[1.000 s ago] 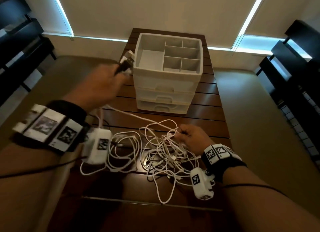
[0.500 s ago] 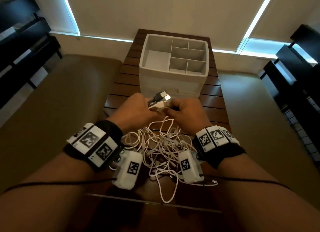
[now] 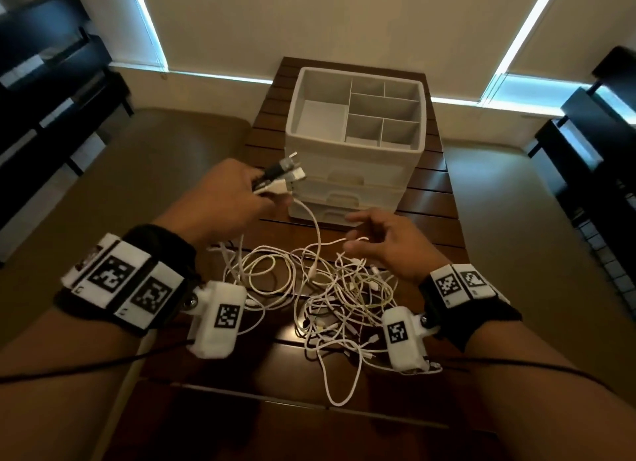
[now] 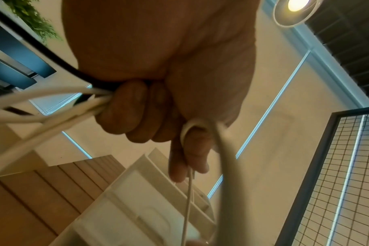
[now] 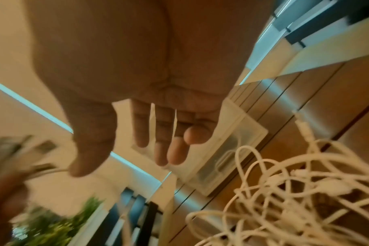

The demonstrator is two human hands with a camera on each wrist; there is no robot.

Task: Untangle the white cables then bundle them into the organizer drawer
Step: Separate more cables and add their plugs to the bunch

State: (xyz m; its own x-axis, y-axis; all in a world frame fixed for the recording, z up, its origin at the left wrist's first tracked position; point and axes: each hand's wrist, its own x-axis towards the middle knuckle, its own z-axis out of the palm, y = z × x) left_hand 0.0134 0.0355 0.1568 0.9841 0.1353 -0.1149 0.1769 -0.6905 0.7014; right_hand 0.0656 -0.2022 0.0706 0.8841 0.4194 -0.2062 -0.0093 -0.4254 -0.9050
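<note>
A tangle of white cables (image 3: 330, 299) lies at lower centre on the slatted bench (image 3: 430, 202). Above it, right of centre, the right hand (image 3: 389, 243) hovers, fingers (image 5: 175, 149) loosely spread, holding nothing. Left of centre, the raised left hand (image 3: 223, 202) has its fingers (image 4: 135, 113) curled round several plugs (image 3: 282, 178). Behind, at upper centre, stands the organizer (image 3: 354, 144), drawers closed.

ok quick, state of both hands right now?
Left hand: closed, gripping a bunch of cable ends.
Right hand: open, fingers relaxed, holding nothing, above the cable tangle.
</note>
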